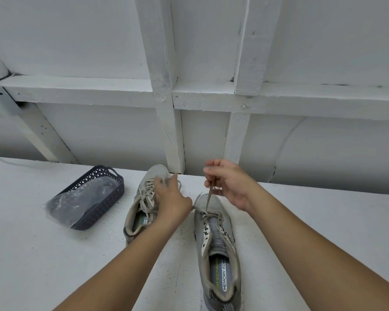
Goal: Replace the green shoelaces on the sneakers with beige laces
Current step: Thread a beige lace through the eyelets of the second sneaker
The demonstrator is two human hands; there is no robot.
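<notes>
Right hand pinching beige lace taut — left hand blurred

Both forearms are bare from the bottom edge of the view up to the wrists, with no sleeve showing. The left hand and the right hand wear no gloves, rings, watch or bracelet.

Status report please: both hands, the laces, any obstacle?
Right hand pinches beige lace, pulled taut above right sneaker. Left hand blurred over left sneaker. No obstacle.
</notes>
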